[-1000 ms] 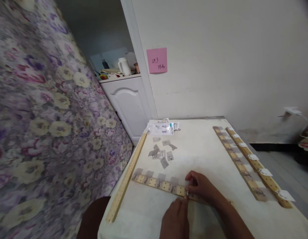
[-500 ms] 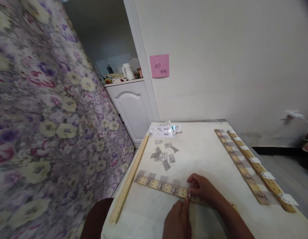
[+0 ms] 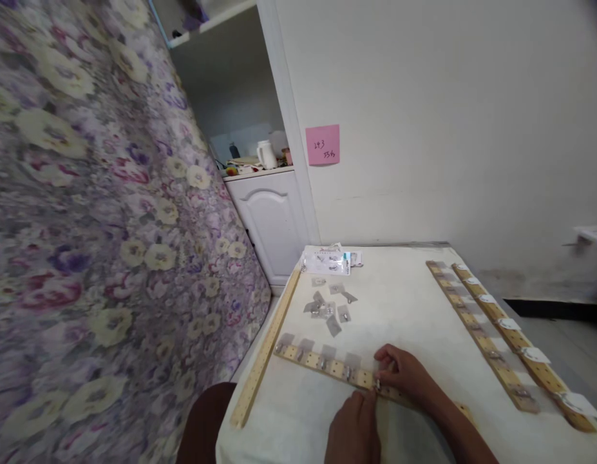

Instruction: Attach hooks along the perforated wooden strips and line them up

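A perforated wooden strip (image 3: 322,365) lies across the near part of the white table (image 3: 399,303), with several small clear packets clipped along it. My right hand (image 3: 407,375) rests on the strip, fingers curled and pinching a small metal piece (image 3: 377,385) at it. My left hand (image 3: 353,430) sits just below, fingers bent and touching the same spot. A loose heap of small clear packets (image 3: 327,308) lies behind the strip.
A long wooden strip (image 3: 266,351) lies along the table's left edge. Two more strips (image 3: 496,348) with white tags run down the right side. A blister pack (image 3: 327,263) sits at the far edge. A flowered cloth (image 3: 95,245) hangs at left; a pink note (image 3: 322,145) is on the wall.
The view has tilted up and to the left, so the table sits lower and further right. Both hands stay at the same spot on the strip.
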Available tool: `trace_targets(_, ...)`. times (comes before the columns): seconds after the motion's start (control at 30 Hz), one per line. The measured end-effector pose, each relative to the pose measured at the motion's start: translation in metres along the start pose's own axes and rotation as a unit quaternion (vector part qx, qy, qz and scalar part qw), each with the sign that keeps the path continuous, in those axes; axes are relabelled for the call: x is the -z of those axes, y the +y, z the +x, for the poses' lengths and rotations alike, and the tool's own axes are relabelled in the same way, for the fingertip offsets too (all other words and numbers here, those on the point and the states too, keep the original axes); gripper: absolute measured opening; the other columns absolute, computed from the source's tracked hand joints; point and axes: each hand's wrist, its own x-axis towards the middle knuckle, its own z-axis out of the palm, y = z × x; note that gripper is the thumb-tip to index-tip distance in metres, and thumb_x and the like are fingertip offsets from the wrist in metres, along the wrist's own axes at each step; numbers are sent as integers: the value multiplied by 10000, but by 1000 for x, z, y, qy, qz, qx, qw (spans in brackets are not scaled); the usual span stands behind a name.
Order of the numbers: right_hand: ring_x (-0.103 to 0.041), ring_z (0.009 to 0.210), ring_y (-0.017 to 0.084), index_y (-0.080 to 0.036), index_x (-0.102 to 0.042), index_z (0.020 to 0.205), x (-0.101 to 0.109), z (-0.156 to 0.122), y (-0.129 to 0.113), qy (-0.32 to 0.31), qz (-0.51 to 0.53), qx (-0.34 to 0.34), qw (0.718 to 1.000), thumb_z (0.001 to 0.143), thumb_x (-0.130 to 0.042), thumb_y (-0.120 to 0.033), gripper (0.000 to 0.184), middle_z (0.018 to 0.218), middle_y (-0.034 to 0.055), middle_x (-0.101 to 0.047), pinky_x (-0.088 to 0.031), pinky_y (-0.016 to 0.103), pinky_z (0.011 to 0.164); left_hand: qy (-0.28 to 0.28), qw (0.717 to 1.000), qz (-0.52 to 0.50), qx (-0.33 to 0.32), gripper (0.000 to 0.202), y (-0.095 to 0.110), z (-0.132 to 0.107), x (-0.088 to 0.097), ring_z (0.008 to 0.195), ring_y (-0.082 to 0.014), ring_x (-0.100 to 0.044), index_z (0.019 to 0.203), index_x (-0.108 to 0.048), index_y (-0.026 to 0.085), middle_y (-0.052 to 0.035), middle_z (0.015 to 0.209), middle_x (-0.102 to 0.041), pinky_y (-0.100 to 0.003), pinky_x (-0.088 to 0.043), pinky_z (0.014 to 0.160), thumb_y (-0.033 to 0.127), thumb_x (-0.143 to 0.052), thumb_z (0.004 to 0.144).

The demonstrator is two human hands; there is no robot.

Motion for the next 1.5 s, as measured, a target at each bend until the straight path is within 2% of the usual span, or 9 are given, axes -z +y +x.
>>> trace_targets(0.13,-564,663,161,-182,-598,871,4,-4,-1,12,17,13,1000,695,-608,-290,207,761,7,-624,-424,270,631,-7,999,-31,1,600,1,-5,7,1065,-251,-550,1377,-401,178,-117,1168,-592,-371,-460,921,67,-402,787)
trace_targets(0.43,-533,647,163,-184,-585,759,28,-18,-10,30,-20,13,999,723,-537,-237,80,654,-5,-568,-385,266,609,15,999,-40,-17,593,-8,-1,-6,1076,-245,-540,1385,-389,152,-134,1174,-586,-369,-453,930,78,-373,798)
trace_targets(0.53,-523,653,162,-186,-587,749,32,-25,-9,11,-41,-3,999,672,-583,-226,87,674,-3,-570,-375,264,606,40,998,-42,-32,575,-12,1,-14,1050,-255,-556,1377,-403,137,-148,1146,-600,-387,-473,906,78,-350,808)
trace_targets(0.7,-508,727,178,-196,-563,775,28,-37,-8,7,-128,-34,991,517,-693,-214,290,786,5,-579,-354,265,628,71,995,-44,-51,573,-18,2,-25,1043,-261,-568,1377,-408,138,-150,1157,-604,-388,-484,904,109,-366,806)
trace_targets(0.87,-500,778,192,-195,-531,751,20,-44,-10,34,-207,-12,978,495,-602,-145,270,832,22,-567,-341,273,656,36,997,-57,-33,566,-12,-1,-9,1076,-286,-571,1370,-425,131,-167,1201,-592,-403,-477,929,141,-377,806)
trace_targets(1.0,-517,777,186,-202,-516,732,17,-48,-10,38,-206,-4,978,527,-542,-138,217,812,19,-576,-351,268,662,22,997,-78,-20,571,-6,-4,2,1030,-301,-594,1364,-432,138,-164,1143,-617,-431,-495,891,133,-360,798)
trace_targets(1.1,-540,771,179,-214,-513,721,16,-52,-10,50,-182,-18,982,574,-537,-168,156,794,9,-587,-370,257,658,34,995,-87,-26,581,-11,-3,-6,1032,-309,-591,1373,-423,152,-167,1155,-612,-447,-493,885,138,-357,795)
trace_targets(1.3,-559,777,177,-227,-490,735,11,-56,-8,71,-164,-38,983,595,-552,-198,156,796,-1,-596,-389,250,666,83,992,-90,-38,595,-27,6,-40,1018,-292,-592,1385,-407,201,-147,1189,-601,-428,-493,880,158,-380,793)
trace_targets(1.5,-568,774,179,-229,-476,727,15,-57,-1,61,-162,-54,983,596,-562,-212,158,789,-7,-594,-392,254,688,91,991,-92,-46,630,-30,7,-46,1020,-282,-582,1400,-379,216,-138,1186,-594,-406,-490,875,144,-399,774)
